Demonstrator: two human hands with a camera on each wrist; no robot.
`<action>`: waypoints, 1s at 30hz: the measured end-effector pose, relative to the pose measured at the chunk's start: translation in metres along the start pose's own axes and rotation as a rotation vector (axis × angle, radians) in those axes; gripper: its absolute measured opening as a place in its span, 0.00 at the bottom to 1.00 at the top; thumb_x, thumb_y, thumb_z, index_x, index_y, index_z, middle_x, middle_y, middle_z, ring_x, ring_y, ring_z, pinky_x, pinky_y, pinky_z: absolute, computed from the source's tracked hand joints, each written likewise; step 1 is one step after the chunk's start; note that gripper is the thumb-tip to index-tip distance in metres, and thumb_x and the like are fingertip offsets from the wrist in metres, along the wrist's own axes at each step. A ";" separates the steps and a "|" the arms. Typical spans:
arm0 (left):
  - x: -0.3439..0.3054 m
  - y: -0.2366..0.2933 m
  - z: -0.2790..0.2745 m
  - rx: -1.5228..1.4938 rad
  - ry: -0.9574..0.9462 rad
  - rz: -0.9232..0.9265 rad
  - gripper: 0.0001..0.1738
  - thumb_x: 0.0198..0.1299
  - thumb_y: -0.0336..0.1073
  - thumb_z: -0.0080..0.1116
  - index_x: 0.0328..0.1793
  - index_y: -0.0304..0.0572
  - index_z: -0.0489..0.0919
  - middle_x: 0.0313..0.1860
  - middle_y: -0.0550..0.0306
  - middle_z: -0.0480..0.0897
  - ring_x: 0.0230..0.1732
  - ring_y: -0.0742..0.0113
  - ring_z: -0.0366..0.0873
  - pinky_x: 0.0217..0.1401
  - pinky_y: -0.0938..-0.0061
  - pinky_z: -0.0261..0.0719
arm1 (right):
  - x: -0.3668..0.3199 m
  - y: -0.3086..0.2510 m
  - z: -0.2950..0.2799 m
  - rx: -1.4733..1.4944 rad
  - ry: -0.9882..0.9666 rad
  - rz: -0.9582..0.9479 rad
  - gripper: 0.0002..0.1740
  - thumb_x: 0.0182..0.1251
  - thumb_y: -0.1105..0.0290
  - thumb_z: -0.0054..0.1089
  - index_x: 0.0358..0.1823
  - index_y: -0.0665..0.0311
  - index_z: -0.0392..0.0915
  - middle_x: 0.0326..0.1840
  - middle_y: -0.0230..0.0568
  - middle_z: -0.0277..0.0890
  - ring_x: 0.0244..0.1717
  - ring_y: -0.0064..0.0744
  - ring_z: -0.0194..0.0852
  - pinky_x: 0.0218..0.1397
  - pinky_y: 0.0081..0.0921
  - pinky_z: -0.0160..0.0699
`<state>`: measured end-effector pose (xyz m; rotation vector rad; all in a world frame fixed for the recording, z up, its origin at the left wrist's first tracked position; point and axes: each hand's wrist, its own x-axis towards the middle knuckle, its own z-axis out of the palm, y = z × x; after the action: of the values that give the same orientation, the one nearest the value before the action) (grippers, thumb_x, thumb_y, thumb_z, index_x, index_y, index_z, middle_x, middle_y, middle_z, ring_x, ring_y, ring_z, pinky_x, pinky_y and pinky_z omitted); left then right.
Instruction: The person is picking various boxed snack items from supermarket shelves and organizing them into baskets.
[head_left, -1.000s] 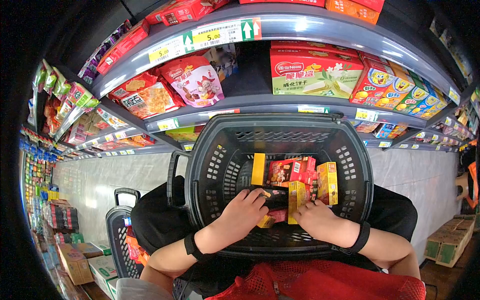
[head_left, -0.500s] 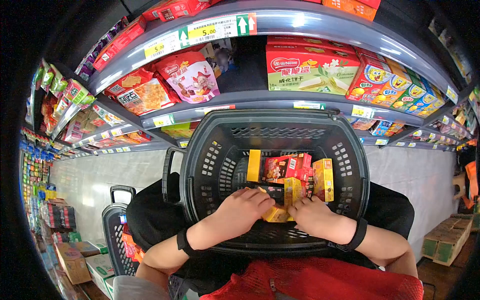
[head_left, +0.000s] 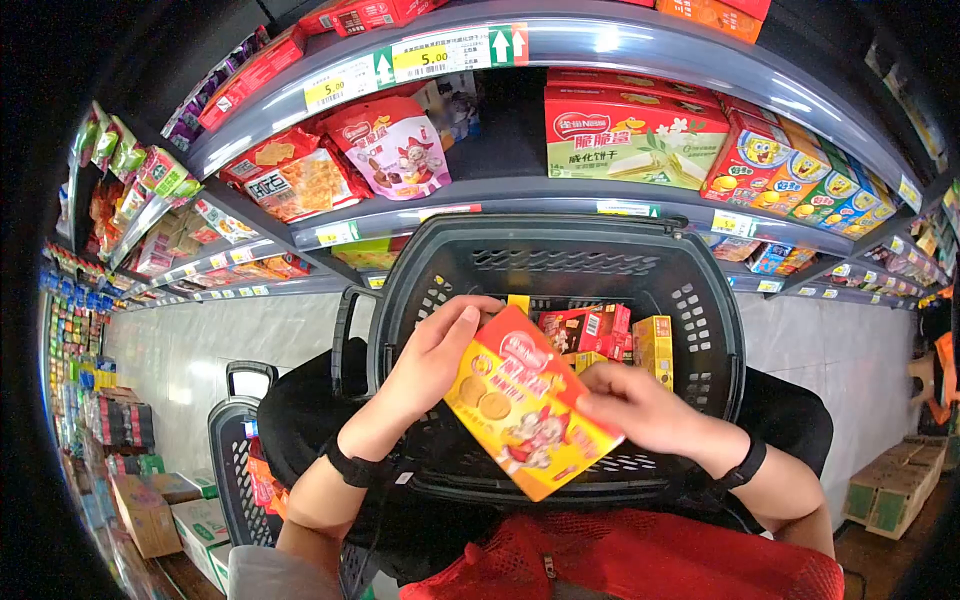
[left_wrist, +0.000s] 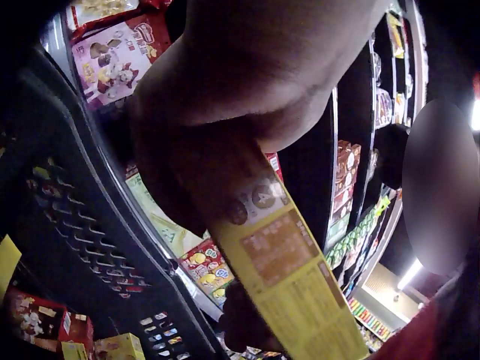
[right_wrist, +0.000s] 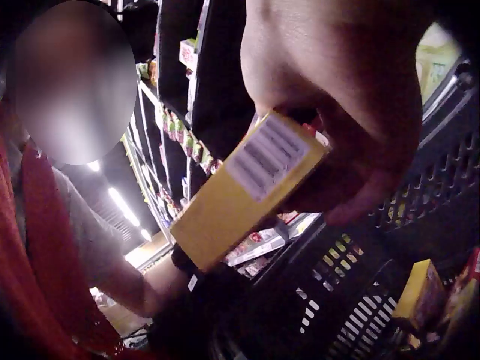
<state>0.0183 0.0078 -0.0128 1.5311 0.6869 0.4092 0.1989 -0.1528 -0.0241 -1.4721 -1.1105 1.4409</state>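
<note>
Both hands hold a red and yellow biscuit box (head_left: 530,405), tilted over the near part of a black shopping basket (head_left: 560,232). My left hand (head_left: 440,350) grips its upper left corner, thumb along the edge. On the opposite side, my right hand (head_left: 640,405) pinches the box's right edge. A printed yellow side of the biscuit box (left_wrist: 292,277) shows in the left wrist view; the right wrist view shows its yellow end with a barcode (right_wrist: 268,156). Inside the basket lie a red box (head_left: 580,328) and a yellow box (head_left: 653,345), partly behind the right hand.
A shelf ahead holds a pink snack bag (head_left: 392,150), a red and green wafer box (head_left: 635,140) and several cartoon-printed boxes (head_left: 760,160). A second basket (head_left: 235,440) stands at the left. Cardboard cartons (head_left: 900,480) lie on the floor at the right.
Both hands were low inside the basket among the small boxes. Now they have come up, holding the red and yellow biscuit box with its large face toward the head camera.
</note>
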 end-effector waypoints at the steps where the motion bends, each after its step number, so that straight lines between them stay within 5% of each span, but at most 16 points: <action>1: -0.001 0.000 0.000 -0.110 -0.027 -0.064 0.19 0.68 0.41 0.37 0.55 0.36 0.69 0.46 0.58 0.76 0.47 0.76 0.71 0.53 0.80 0.67 | 0.001 -0.006 -0.007 0.054 0.003 0.086 0.21 0.64 0.58 0.52 0.43 0.72 0.72 0.36 0.37 0.76 0.39 0.19 0.70 0.41 0.22 0.70; 4: -0.003 0.004 0.003 -0.211 -0.041 -0.158 0.20 0.67 0.42 0.40 0.60 0.39 0.66 0.48 0.59 0.75 0.48 0.76 0.72 0.50 0.80 0.70 | 0.004 -0.008 -0.012 0.412 0.103 0.153 0.25 0.65 0.53 0.48 0.46 0.71 0.73 0.41 0.37 0.76 0.43 0.22 0.71 0.50 0.19 0.66; 6: -0.004 0.011 0.000 -0.240 -0.085 -0.235 0.22 0.65 0.41 0.44 0.63 0.44 0.63 0.51 0.60 0.73 0.49 0.74 0.74 0.39 0.78 0.78 | 0.006 -0.007 -0.012 0.514 0.134 0.147 0.26 0.65 0.49 0.45 0.48 0.67 0.73 0.42 0.37 0.76 0.43 0.22 0.73 0.49 0.21 0.69; 10: -0.001 0.012 -0.011 -0.125 0.090 -0.082 0.23 0.63 0.38 0.46 0.64 0.43 0.61 0.51 0.57 0.74 0.47 0.69 0.77 0.39 0.77 0.80 | 0.006 -0.012 -0.020 0.634 0.239 0.078 0.22 0.65 0.54 0.48 0.52 0.63 0.67 0.41 0.40 0.75 0.41 0.30 0.77 0.39 0.26 0.78; 14: 0.001 0.025 -0.031 -0.209 0.185 -0.039 0.26 0.62 0.35 0.46 0.65 0.36 0.58 0.56 0.51 0.72 0.51 0.65 0.76 0.42 0.75 0.81 | 0.011 -0.011 -0.044 0.718 0.201 -0.044 0.19 0.67 0.61 0.45 0.52 0.67 0.65 0.47 0.52 0.74 0.43 0.40 0.77 0.47 0.29 0.75; 22: 0.002 0.012 -0.014 -0.320 -0.010 -0.239 0.29 0.58 0.32 0.50 0.65 0.33 0.56 0.57 0.51 0.69 0.56 0.63 0.71 0.54 0.67 0.73 | 0.014 0.003 -0.026 0.574 0.259 0.199 0.23 0.63 0.60 0.52 0.55 0.66 0.65 0.53 0.43 0.68 0.55 0.31 0.67 0.55 0.28 0.65; 30: -0.004 0.016 -0.003 -0.464 -0.136 -0.214 0.28 0.55 0.27 0.51 0.63 0.33 0.59 0.57 0.51 0.71 0.58 0.65 0.70 0.59 0.70 0.69 | 0.014 -0.003 -0.025 0.538 0.221 0.023 0.23 0.63 0.66 0.53 0.56 0.69 0.63 0.53 0.40 0.70 0.54 0.24 0.67 0.57 0.24 0.66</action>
<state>0.0164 0.0076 0.0036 1.0248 0.5916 0.2748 0.2233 -0.1374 -0.0248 -1.2172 -0.5144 1.4100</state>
